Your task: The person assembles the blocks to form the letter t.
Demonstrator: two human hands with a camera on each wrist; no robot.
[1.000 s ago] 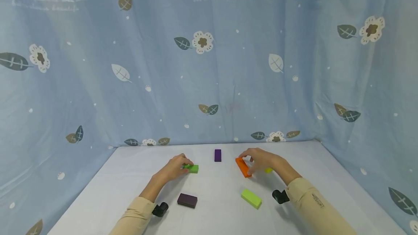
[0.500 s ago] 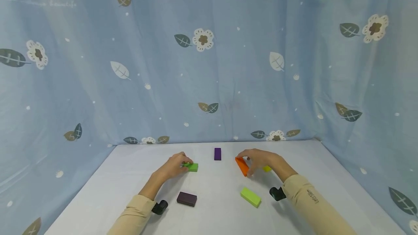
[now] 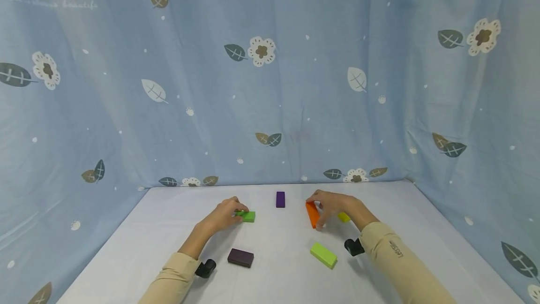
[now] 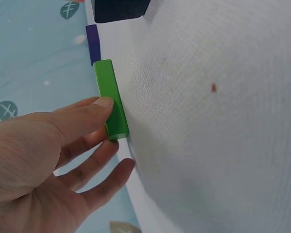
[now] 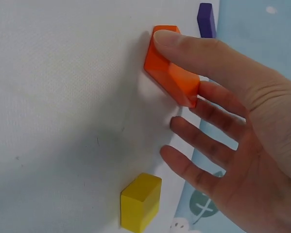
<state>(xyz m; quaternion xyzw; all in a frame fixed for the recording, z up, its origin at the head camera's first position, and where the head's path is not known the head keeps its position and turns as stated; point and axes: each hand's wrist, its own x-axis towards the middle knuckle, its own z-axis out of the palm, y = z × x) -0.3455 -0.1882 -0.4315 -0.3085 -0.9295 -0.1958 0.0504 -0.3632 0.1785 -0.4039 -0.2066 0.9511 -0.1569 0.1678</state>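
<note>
My left hand pinches a green block near one end, thumb on its face and fingertips behind; the block's other end points toward the purple block. On the right, my right hand holds an orange block lengthwise, thumb at the near end and index and middle fingers at the far end. In the right wrist view the ring and little fingers stay off the orange block. A yellow block lies beside that hand, partly hidden by the wrist in the head view.
Nearer on the white table lie a dark brown block at left and a lime block at right. Black wrist cameras jut inward from both sleeves. A blue patterned curtain encloses the back and sides.
The orange block has turned slightly, its far end shifting right, with my right hand turning along and the right sleeve moving left. My left hand and the green block look still.
</note>
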